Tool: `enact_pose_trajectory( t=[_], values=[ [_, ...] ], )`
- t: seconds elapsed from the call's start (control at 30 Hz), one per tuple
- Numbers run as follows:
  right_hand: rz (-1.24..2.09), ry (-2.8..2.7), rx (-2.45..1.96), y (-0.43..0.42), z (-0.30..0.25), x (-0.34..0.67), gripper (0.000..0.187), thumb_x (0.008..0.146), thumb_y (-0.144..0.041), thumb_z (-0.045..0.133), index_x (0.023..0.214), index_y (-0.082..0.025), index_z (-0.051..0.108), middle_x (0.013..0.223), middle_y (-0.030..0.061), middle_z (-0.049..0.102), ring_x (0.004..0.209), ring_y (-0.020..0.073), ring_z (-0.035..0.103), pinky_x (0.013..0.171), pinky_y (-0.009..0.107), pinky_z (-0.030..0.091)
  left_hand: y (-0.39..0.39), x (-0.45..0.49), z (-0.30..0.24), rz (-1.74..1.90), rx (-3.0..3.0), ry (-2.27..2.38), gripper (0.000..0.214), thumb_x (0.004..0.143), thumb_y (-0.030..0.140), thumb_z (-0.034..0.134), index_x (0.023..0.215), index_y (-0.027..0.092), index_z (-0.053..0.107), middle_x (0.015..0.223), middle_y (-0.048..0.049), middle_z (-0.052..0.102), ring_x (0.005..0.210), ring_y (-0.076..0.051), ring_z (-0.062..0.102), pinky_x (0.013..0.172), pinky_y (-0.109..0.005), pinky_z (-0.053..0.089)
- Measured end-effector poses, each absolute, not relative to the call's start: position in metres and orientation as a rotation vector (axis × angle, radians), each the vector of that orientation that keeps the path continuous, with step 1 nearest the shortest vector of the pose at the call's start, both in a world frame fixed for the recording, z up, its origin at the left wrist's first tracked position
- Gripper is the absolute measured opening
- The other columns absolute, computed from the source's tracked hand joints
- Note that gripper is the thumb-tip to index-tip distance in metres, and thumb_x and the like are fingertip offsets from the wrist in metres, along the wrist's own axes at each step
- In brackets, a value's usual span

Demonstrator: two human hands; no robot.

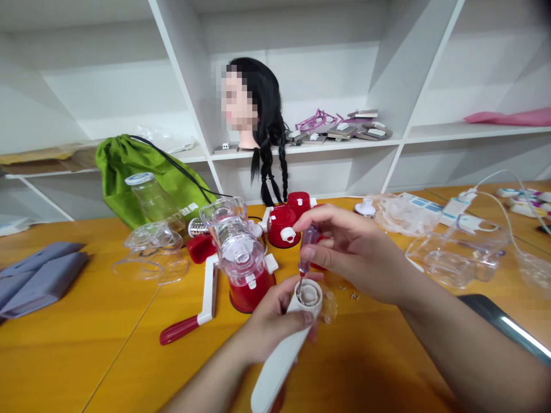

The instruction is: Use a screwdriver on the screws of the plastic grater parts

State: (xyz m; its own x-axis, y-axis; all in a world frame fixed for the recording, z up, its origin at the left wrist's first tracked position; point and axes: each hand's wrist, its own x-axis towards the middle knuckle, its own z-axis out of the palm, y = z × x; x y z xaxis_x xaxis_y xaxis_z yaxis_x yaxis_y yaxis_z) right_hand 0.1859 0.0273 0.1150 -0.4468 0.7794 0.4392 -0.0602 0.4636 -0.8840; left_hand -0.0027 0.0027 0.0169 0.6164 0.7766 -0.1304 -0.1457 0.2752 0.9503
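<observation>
My left hand is wrapped round a long white plastic part with a round socket at its upper end. Between the fingers of my right hand is a small screwdriver with a translucent purple handle. Its shaft points down, and the tip meets the rim of the socket. Just beyond my left hand stands a rotary grater with a red base and clear top, and a white crank with a red grip lies beside it. Several small screws are scattered on the table to the right.
More red bases stand behind my hands. Clear plastic parts and a green drawstring bag are on the left. Plastic packaging, a white cable and a dark phone-like slab lie right. A mannequin head sits on the shelf.
</observation>
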Motion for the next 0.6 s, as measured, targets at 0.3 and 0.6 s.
enact_pose_trajectory(
  t=[0.3,0.6],
  values=[
    [1.098,-1.751,-0.627,0.032,0.115,0.19,0.022,0.098,-0.012,0.052,0.116,-0.021,0.062,0.105,0.0041,0.072,0.09,0.0127,0.07,0.079,0.026,0.06,0.003,-0.003,0.016,0.721,1.133,0.647,0.068,0.08,0.027,0.076,0.143,0.02,0.05,0.071,0.001,0.067,0.056,-0.012,0.062,0.047,-0.017,0.047],
    [1.031,-1.678,-0.756,0.037,0.108,0.184,0.024,0.084,-0.024,0.078,0.106,-0.027,0.066,0.091,-0.0025,0.065,0.075,0.0106,0.063,0.065,0.023,0.057,0.004,-0.004,0.014,0.7,1.142,0.66,0.07,0.081,0.028,0.074,0.145,0.019,0.047,0.07,0.0005,0.068,0.049,-0.01,0.057,0.044,-0.018,0.045]
  ],
)
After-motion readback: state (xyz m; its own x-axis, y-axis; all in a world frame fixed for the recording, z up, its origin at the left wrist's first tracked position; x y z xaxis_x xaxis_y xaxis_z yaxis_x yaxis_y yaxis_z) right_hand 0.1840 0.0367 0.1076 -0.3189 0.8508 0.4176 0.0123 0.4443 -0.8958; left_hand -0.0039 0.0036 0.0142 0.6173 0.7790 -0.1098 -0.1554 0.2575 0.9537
